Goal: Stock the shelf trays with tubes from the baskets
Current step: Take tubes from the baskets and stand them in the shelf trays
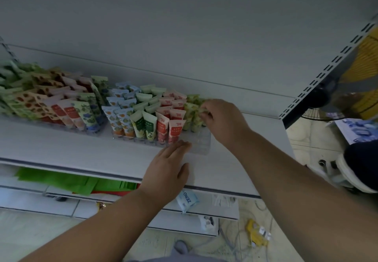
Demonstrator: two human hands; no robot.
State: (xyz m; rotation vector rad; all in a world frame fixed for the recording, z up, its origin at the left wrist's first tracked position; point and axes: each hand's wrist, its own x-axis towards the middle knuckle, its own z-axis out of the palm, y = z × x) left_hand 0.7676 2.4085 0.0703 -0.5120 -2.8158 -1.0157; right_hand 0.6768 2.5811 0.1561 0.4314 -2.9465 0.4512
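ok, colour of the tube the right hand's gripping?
Pale green-yellow tube, leafy print, pinched by right hand; head view.

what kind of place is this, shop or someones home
Most likely a shop, mid-restock. A white retail shelf with a slotted upright holds clear trays of printed tubes sorted by design, and the right hand pinches a yellow-green tube in the end row.

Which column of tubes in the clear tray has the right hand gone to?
The yellow-green tubes at the tray's right end, beside the red tubes. The right hand pinches one there; the left hand lies flat against the clear tray.
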